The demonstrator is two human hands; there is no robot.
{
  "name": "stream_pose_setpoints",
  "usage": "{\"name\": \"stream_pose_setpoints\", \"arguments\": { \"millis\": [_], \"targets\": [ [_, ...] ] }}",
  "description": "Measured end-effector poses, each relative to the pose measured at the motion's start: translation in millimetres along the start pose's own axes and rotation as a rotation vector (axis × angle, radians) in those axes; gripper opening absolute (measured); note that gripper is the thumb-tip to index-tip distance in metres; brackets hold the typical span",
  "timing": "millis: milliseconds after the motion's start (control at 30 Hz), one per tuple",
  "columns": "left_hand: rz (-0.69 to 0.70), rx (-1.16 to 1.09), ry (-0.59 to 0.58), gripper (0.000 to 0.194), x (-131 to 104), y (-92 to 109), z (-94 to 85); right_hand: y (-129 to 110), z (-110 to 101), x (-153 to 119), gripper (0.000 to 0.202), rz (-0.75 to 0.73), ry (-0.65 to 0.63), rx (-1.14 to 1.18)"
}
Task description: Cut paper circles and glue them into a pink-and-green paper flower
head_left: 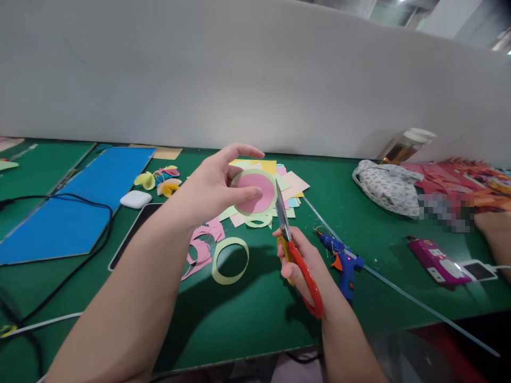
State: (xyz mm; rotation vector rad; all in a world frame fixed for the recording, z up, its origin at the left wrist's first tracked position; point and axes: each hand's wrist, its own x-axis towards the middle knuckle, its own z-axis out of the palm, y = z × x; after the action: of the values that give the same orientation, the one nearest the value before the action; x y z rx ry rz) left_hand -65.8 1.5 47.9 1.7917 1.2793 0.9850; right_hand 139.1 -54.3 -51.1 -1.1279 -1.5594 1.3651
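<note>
My left hand point(227, 183) pinches a round paper disc, a pink circle point(250, 198) with a pale green border, between thumb and fingers. In my right hand point(305, 255) is a pair of scissors point(301, 271) with red and yellow handles. Its blades point upward beside the disc's right edge; I cannot tell whether they touch the paper. Below the hands lie a pale green paper ring point(215, 266) and pink cut-out scraps point(213, 231). Behind the disc is a heap of coloured paper sheets point(294, 183), with another pale green ring piece point(258, 223) at its front.
To the right lie a blue glue gun point(345, 258) with a long glue stick, a magenta power strip point(435, 260), a patterned cloth point(387, 186) and a jar point(407, 144). A person's arm point(493, 236) shows there. Leftward are a phone point(133, 239), white case point(136, 199), blue board point(80, 213) and black cable.
</note>
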Motion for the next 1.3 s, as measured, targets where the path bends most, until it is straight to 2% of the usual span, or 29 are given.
{"name": "stream_pose_setpoints", "arguments": {
  "millis": [233, 567, 1000, 1300],
  "targets": [
    [-0.013, -0.007, -0.062, 0.05, -1, 3, 6.3, -2, 1, -1, 0.076, -0.028, 0.037, 0.054],
    [-0.006, 0.056, -0.078, 0.048, -1, 3, 8.6, -5, 1, -3, 0.072, -0.03, 0.047, 0.013],
    [0.022, 0.059, -0.069, 0.046, -2, 3, 5.1, -6, 0, -3, 0.067, -0.016, 0.042, 0.024],
    [0.011, 0.082, -0.112, 0.046, -2, 1, -1.5, -8, 0, -6, 0.067, 0.011, 0.014, 0.045]
  ]
}}
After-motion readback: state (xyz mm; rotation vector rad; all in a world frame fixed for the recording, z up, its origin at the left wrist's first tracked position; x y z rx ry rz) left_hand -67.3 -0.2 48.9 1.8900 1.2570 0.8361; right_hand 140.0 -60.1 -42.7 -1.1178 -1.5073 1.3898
